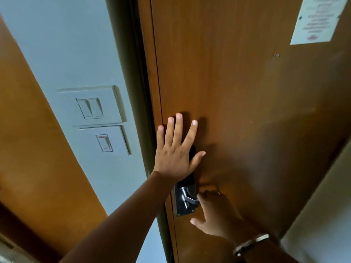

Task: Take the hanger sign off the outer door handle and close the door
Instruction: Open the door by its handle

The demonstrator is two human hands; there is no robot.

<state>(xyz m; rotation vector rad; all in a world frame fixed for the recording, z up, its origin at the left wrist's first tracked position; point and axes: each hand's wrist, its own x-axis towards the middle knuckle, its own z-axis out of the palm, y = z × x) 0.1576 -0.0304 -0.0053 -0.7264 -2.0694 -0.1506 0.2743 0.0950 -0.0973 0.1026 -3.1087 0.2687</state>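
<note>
The door (237, 92) filled the centre and right of the frame, and its left edge was seen drawn right up against the dark frame (140, 92), so it was judged shut or all but shut. The left hand (175, 149) was laid flat on the wood at centre frame, fingers spread and open, partly over the top of the black lock plate (185, 198). Just below it, lower centre, the right hand (214, 215) was held at the silver lever handle (190, 201), fingertips touching the lever's end; whether it was properly gripped could not be told, the fingers looking loosely curled rather than clenched.

The risks were read like this: if the push were eased before the latch had caught, the door could be left resting on the frame, unlatched. If the lever were let go with a snap, the bolt might not be seated.

The hanger sign was not seen anywhere. Neither hand was holding it, and the outer handle was hidden on the far side of the door, so its place could not be told. Only a white notice (315, 19) was pinned at upper right, well apart from both hands, with wall switches (95, 114) at left.
</note>
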